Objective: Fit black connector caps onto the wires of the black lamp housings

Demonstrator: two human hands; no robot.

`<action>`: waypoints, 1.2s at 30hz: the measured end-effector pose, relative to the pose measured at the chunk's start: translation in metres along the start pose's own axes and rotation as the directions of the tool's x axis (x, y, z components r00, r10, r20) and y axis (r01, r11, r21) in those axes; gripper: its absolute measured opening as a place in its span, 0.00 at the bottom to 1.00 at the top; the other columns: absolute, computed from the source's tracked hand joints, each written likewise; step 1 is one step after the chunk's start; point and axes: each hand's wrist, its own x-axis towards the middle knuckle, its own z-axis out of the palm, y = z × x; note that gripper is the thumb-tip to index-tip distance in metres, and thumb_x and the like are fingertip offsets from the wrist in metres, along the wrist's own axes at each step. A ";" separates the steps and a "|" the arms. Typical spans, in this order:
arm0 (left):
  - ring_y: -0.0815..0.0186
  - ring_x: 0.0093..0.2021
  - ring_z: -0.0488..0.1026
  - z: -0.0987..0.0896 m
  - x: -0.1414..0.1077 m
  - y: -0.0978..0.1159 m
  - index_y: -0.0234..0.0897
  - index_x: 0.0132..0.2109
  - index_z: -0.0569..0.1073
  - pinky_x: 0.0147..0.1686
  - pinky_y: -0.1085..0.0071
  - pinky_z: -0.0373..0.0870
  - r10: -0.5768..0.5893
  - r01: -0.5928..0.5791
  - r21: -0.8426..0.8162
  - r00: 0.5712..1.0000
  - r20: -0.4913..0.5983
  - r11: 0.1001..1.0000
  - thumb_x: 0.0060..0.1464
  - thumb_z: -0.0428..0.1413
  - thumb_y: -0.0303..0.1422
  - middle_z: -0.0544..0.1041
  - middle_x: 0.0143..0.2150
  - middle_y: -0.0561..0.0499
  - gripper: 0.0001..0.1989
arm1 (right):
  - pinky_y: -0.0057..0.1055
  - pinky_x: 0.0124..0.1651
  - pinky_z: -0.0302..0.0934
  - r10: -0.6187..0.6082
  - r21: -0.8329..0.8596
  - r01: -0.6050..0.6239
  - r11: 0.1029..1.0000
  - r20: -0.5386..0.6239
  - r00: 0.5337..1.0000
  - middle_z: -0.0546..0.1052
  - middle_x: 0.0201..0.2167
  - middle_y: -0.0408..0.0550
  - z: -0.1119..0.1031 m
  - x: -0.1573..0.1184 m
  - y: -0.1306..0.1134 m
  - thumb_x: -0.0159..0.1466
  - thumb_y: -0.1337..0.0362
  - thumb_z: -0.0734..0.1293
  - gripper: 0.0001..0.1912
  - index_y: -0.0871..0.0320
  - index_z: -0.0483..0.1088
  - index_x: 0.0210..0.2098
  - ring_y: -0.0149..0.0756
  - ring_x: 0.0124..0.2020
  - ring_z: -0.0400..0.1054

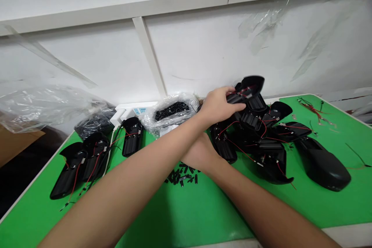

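My forearms cross, the left above the right. My left hand (218, 104) reaches over to the right and grips a black plastic housing (252, 86) with red wires, thumb and fingers on its narrower part. That housing is above a pile of similar open black housings (264, 145) with red wires. My right hand (200, 151) is lower, partly under the left forearm, near small black parts (186, 176) scattered on the table. Its fingers are hidden, so whether it holds anything does not show.
The green table (328, 217) also bears a smooth black housing (325, 166) and loose wires (314, 110) at right. Further housings (69, 170) lie at left. An open plastic bag of black parts (173, 111) and a white power strip (139, 109) are near the wall.
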 end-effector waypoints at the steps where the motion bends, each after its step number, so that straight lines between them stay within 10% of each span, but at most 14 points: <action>1: 0.52 0.56 0.76 -0.003 0.001 0.002 0.33 0.59 0.76 0.58 0.55 0.70 -0.030 0.025 -0.117 0.998 -0.049 0.993 0.49 0.69 0.41 0.79 0.57 0.39 0.31 | 0.42 0.48 0.69 0.019 -0.019 -0.018 1.000 0.021 1.000 0.82 0.52 0.53 -0.002 0.000 -0.001 0.69 0.61 0.62 0.16 0.56 0.75 0.52 0.52 0.52 0.76; 6: 0.59 0.48 0.78 -0.041 -0.019 0.021 0.34 0.58 0.74 0.48 0.64 0.73 -0.148 -0.007 -0.653 0.972 -0.183 0.757 0.46 0.73 0.40 0.80 0.51 0.41 0.34 | 0.38 0.36 0.61 0.123 -0.219 -0.111 0.969 0.042 0.991 0.83 0.35 0.54 -0.005 0.000 -0.008 0.73 0.57 0.57 0.20 0.57 0.77 0.36 0.50 0.38 0.79; 15: 0.72 0.31 0.71 -0.130 -0.156 0.020 0.31 0.40 0.76 0.37 0.71 0.76 -0.244 -0.157 -0.805 0.905 -0.350 0.572 0.50 0.68 0.34 0.73 0.37 0.48 0.13 | 0.34 0.31 0.51 0.207 -0.205 -0.236 0.950 -0.152 0.966 0.80 0.31 0.48 -0.002 0.002 -0.001 0.74 0.60 0.58 0.15 0.56 0.74 0.41 0.42 0.33 0.76; 20: 0.80 0.20 0.54 -0.132 -0.185 -0.014 0.35 0.37 0.68 0.19 0.78 0.58 -0.263 -0.146 -0.923 0.932 -0.249 0.356 0.50 0.68 0.34 0.65 0.32 0.56 0.16 | 0.37 0.49 0.64 -0.133 -0.077 0.125 0.989 -0.110 0.985 0.80 0.44 0.54 0.009 -0.002 0.001 0.72 0.66 0.61 0.13 0.60 0.76 0.49 0.44 0.47 0.72; 27: 0.80 0.20 0.53 -0.124 -0.188 -0.041 0.34 0.36 0.66 0.19 0.78 0.54 -0.278 -0.096 -0.947 0.943 -0.186 0.307 0.56 0.61 0.33 0.64 0.33 0.55 0.11 | 0.53 0.71 0.51 -0.484 -0.010 0.493 0.870 0.166 0.859 0.66 0.69 0.58 0.027 -0.023 -0.022 0.75 0.53 0.61 0.26 0.57 0.67 0.68 0.53 0.69 0.59; 36: 0.78 0.19 0.53 -0.126 -0.185 -0.046 0.34 0.40 0.70 0.17 0.78 0.52 -0.390 -0.098 -0.966 0.901 -0.188 0.239 0.57 0.60 0.34 0.63 0.30 0.55 0.09 | 0.42 0.51 0.59 -0.414 -0.043 0.434 0.900 0.232 0.880 0.77 0.42 0.52 0.020 -0.019 -0.017 0.75 0.57 0.63 0.15 0.57 0.79 0.47 0.43 0.47 0.67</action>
